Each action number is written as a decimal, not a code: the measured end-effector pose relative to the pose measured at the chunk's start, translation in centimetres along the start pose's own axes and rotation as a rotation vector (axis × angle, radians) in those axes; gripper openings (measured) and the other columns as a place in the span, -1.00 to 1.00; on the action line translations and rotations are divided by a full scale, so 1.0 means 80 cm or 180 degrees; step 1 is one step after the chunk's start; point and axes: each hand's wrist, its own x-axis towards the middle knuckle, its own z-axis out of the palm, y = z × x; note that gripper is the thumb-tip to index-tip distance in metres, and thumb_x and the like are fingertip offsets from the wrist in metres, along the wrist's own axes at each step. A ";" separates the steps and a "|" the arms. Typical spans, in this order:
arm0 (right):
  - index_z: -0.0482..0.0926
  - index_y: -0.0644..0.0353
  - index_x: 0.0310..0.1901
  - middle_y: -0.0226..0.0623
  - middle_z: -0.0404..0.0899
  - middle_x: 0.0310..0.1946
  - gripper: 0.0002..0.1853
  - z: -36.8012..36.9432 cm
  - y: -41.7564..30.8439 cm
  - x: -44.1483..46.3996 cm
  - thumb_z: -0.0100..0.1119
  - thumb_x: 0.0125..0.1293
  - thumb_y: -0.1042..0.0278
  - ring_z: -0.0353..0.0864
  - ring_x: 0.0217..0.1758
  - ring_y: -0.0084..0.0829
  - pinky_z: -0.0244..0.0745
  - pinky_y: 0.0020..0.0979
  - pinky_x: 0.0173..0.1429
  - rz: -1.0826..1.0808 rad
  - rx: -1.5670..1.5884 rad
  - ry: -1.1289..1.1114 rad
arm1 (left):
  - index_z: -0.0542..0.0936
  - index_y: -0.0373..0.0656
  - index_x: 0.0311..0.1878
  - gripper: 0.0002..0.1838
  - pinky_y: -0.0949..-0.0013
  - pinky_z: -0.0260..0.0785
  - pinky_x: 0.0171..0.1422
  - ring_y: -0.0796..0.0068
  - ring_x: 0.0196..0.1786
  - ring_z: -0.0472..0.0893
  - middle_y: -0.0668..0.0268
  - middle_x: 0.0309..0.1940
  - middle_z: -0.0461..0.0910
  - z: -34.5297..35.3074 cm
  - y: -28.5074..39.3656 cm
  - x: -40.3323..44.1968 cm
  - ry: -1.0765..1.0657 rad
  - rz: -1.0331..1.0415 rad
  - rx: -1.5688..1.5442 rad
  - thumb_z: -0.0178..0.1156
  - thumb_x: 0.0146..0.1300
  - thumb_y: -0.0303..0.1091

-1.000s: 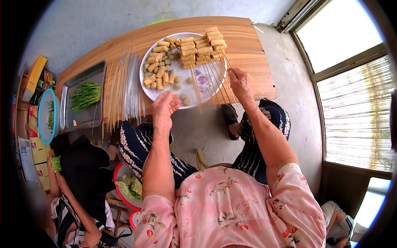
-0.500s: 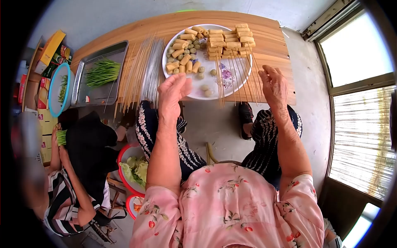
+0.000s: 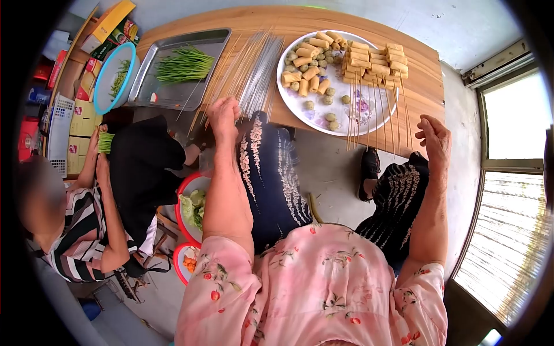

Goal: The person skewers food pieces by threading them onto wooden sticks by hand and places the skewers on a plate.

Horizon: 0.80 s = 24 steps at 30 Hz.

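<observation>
My left hand (image 3: 224,117) is closed at the near ends of the loose bamboo skewers (image 3: 235,72); whether one is in its fingers is hidden. Beside them lies a bundle of clear or silvery sticks (image 3: 261,75). Off the plate's right side, my right hand (image 3: 434,138) hangs with loosely curled, parted fingers and nothing in them. The white plate (image 3: 378,122) with a floral pattern bears stacked skewered tofu-skin rolls (image 3: 378,68), whose sticks point toward me. Loose rolls (image 3: 311,73) and small greenish balls (image 3: 329,91) lie on its left part.
Left of the skewers, a metal tray (image 3: 173,98) holds green stalks (image 3: 184,64). A blue-rimmed basin (image 3: 101,86) stands beyond it. At lower left a seated co-worker (image 3: 86,225) holds a green bunch (image 3: 105,143). Red-rimmed bowls (image 3: 183,222) stand near my left leg.
The view has turned left, so the table appears farther right. My left hand has moved from the plate's near-left edge to the bamboo skewers and closed. My right hand stays near the plate's right side.
</observation>
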 end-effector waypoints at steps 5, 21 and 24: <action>0.59 0.28 -0.03 -0.36 0.60 -0.39 -0.66 0.005 0.000 -0.001 0.11 0.30 0.22 0.54 -0.42 -0.59 0.40 -0.54 -0.39 -0.0041 0.0111 -0.0064 | 0.61 -0.29 -0.19 -0.60 0.31 0.43 -0.23 0.23 -0.35 0.59 0.21 -0.41 0.63 -0.041 -0.110 0.039 0.1579 0.1103 0.2155 0.19 0.07 -0.12; 0.57 0.33 -0.03 -0.37 0.58 -0.41 -0.70 0.016 0.000 0.004 0.09 0.33 0.29 0.53 -0.46 -0.62 0.37 -0.60 -0.41 -0.0081 0.0407 -0.0264 | 0.51 -0.32 -0.54 -0.71 0.21 0.32 -0.47 0.39 -0.50 0.51 0.25 -0.59 0.53 -0.082 -0.117 0.026 0.0204 0.0895 0.2012 0.14 0.09 -0.25; 0.58 0.31 -0.03 -0.36 0.59 -0.41 -0.70 0.019 -0.005 0.002 0.08 0.34 0.28 0.54 -0.45 -0.62 0.37 -0.60 -0.41 -0.0089 0.0375 -0.0281 | 0.50 -0.24 -0.61 -0.77 0.17 0.30 -0.43 0.29 -0.53 0.49 0.21 -0.69 0.47 -0.085 -0.095 0.004 -0.0028 0.2190 0.3629 0.11 0.02 -0.28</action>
